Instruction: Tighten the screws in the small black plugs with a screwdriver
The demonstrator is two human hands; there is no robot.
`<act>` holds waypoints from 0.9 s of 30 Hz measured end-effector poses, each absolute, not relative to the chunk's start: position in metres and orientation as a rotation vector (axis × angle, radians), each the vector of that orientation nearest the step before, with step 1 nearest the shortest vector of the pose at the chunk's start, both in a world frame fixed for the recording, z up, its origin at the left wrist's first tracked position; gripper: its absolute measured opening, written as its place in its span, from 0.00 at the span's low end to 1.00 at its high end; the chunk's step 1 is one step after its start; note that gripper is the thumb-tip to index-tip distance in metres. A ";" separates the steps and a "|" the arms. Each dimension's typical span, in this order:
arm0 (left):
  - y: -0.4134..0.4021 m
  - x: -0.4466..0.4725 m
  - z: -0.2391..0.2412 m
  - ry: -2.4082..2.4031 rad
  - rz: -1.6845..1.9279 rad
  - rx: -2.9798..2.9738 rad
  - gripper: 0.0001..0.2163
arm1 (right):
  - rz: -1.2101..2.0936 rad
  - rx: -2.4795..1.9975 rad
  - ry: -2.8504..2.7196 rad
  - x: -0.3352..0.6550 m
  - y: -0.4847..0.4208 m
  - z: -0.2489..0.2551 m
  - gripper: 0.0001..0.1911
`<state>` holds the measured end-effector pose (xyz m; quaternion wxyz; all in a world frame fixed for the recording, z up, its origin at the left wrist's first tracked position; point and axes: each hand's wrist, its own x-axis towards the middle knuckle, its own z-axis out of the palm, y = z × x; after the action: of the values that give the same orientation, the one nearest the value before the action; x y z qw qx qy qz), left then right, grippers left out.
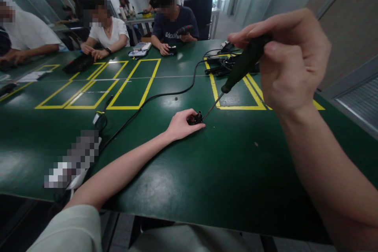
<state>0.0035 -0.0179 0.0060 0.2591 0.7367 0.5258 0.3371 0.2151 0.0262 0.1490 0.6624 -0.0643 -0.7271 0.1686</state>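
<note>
My right hand [291,57] is raised on the right, its fingers closed around the dark handle of a screwdriver [240,67]. The thin metal shaft slants down to the left, and its tip meets or nearly meets a small black part [198,118]. That part is pinched low over the table by my left hand [183,125], fingers behind it and thumb in front. A short round post sticks up from the part; my fingers cover much of the rest, so its kind is unclear.
The green table [189,173] carries yellow tape outlines. A black cable [159,95] runs across it to a pile of black parts [220,67] at the back right. A blurred-out object [73,161] lies left of my forearm. Several people sit opposite, one holding a power drill [184,30].
</note>
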 end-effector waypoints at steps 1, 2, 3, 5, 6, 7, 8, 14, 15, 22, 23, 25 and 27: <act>-0.018 0.004 0.006 1.424 0.914 1.997 0.15 | 0.337 -0.180 -1.652 0.216 0.026 0.149 0.11; -0.018 0.004 0.007 1.423 0.915 1.997 0.15 | 0.278 -0.231 -1.658 0.217 0.024 0.149 0.10; -0.018 0.004 0.007 1.424 0.915 1.995 0.15 | 0.220 -0.289 -1.665 0.217 0.022 0.150 0.08; -0.018 0.004 0.007 1.429 0.918 1.992 0.14 | 0.178 -0.351 -1.678 0.218 0.019 0.151 0.05; -0.019 0.005 0.007 1.432 0.920 1.991 0.14 | 0.199 -0.334 -1.683 0.218 0.017 0.151 0.07; -0.019 0.005 0.007 1.435 0.921 1.990 0.13 | 0.236 -0.286 -1.687 0.218 0.017 0.151 0.11; -0.019 0.005 0.007 1.438 0.923 1.990 0.13 | 0.278 -0.226 -1.688 0.217 0.017 0.151 0.14; -0.019 0.005 0.008 1.439 0.929 1.991 0.13 | 0.505 -0.089 -1.707 0.216 0.026 0.147 0.11; -0.019 0.005 0.007 1.434 0.932 1.991 0.13 | 0.511 -0.094 -1.730 0.216 0.028 0.146 0.12; -0.020 0.006 0.010 1.402 0.933 2.001 0.12 | 0.437 -0.233 -1.853 0.217 0.021 0.144 0.22; -0.020 0.006 0.010 1.400 0.930 2.000 0.12 | 0.444 -0.232 -1.858 0.218 0.019 0.144 0.22; -0.020 0.006 0.012 1.400 0.927 1.989 0.11 | 0.451 -0.225 -1.845 0.219 0.015 0.145 0.22; -0.019 0.006 0.012 1.398 0.929 1.967 0.11 | 0.439 -0.191 -1.792 0.220 0.015 0.146 0.21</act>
<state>0.0060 -0.0194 0.0124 0.2744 0.7314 0.5200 0.3454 0.2197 0.0146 0.1462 0.6000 -0.0823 -0.7730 0.1892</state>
